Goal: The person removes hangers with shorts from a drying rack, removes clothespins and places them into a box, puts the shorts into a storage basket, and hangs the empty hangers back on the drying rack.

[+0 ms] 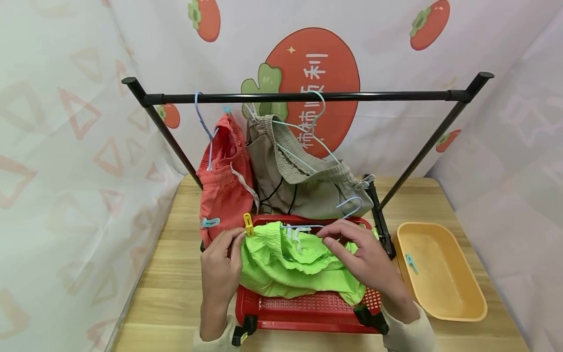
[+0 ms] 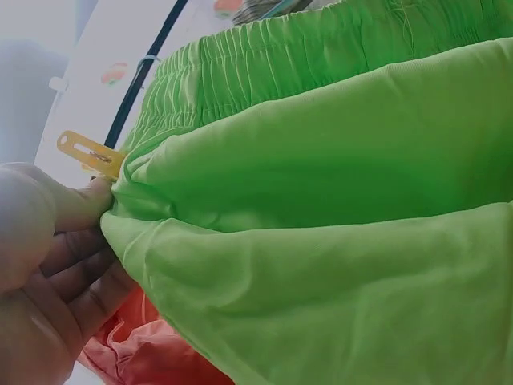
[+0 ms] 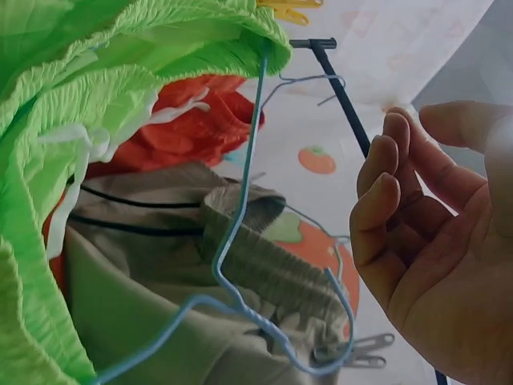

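Note:
Bright green shorts (image 1: 303,274) with an elastic waistband lie over a red basket. My left hand (image 1: 222,266) pinches the left end of their waistband, right beside a yellow clothespin (image 1: 248,226) clipped there. A light blue wire hanger (image 3: 255,317) runs inside the waistband, its hook lying toward the rack. Above the right part of the shorts is my right hand (image 1: 365,254), its fingers loosely bent. In the right wrist view that hand (image 3: 449,241) holds nothing and stays apart from the hanger hook.
Red shorts (image 1: 224,195) and grey-brown shorts (image 1: 303,195) hang from a black rack (image 1: 281,98). The red basket (image 1: 308,325) stands below. On the right, a yellow-orange tray (image 1: 444,274) holds a blue clothespin (image 1: 411,263). Another blue clothespin (image 1: 210,222) grips the red shorts.

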### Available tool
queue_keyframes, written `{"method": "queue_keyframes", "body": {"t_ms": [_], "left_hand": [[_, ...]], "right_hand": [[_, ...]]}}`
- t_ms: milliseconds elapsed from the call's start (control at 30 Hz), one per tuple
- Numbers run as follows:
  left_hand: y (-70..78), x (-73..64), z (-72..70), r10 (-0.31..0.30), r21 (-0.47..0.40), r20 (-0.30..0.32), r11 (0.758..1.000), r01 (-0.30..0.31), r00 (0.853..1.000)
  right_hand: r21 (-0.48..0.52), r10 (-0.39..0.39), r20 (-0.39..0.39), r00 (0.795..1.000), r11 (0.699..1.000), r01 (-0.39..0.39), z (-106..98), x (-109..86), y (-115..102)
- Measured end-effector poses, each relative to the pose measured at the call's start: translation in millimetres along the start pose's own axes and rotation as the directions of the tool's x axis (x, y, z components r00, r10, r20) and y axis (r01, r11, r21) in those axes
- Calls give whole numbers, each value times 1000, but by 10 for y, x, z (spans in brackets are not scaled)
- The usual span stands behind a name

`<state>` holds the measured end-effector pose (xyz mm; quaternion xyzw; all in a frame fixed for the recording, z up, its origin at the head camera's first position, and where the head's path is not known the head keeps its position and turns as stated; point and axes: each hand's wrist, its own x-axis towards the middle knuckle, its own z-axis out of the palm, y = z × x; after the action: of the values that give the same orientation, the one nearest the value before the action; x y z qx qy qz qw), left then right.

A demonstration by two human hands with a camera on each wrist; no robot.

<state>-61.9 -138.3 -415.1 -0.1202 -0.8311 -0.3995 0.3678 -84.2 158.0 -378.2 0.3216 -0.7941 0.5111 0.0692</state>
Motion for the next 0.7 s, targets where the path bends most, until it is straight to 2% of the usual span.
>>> {"method": "queue_keyframes", "body": {"t_ms": [100,300,567,700], "left_hand": [[8,11,3,7,-11,3,1000,-7,1000],[22,19,-15,-69,-64,26,995,71,997],[24,18,-30,-103,-71,30,992,105,994],[-1,20,-33,-72,-61,18,995,73,997]], "right_hand": [[32,24,-5,1000,999,-24,77,71,19],[52,12,-22,1000,999,-11,241,248,4],[23,-60,14,998,998,60,425,514,-89],[-7,-121,52,991,993,121,542,647,-173]]}}
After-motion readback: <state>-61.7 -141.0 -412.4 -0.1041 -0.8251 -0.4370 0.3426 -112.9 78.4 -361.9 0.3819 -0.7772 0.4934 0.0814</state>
